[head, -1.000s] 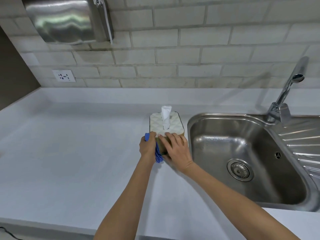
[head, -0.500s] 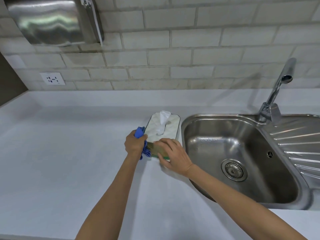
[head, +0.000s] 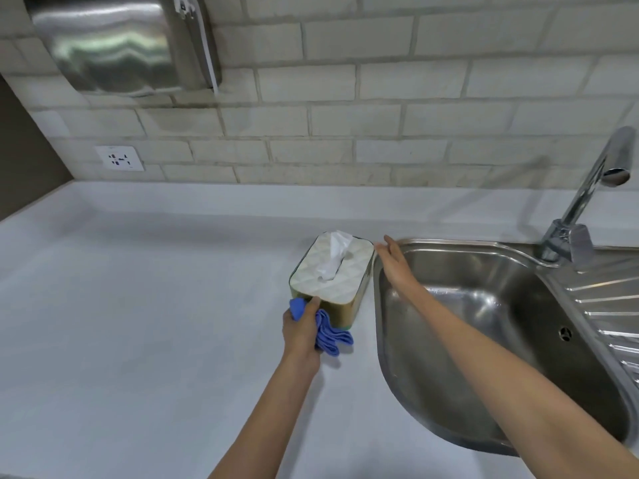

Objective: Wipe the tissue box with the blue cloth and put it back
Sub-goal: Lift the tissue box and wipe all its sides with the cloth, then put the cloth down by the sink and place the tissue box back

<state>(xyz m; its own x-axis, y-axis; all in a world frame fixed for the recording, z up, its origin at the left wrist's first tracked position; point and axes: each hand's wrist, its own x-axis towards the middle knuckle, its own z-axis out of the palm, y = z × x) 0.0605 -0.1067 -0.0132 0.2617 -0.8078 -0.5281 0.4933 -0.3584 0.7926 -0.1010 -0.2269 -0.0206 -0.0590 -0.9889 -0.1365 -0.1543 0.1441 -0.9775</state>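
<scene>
No text, label, brand, number or sign can be read anywhere; the tissue box (head: 331, 275) shows only a quilted pattern, and the wall socket (head: 119, 158) only dark slots.

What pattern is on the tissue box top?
White quilted diamond pattern on the tissue box top, head view.

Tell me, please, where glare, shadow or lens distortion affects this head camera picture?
Head view: bright streaky glare on the steel wall dispenser and in the sink basin; soft shadow beside the tissue box and under the left hand with the blue cloth; wide-angle bending curves the wall tiles and sink rim; otherwise sharp.
</scene>
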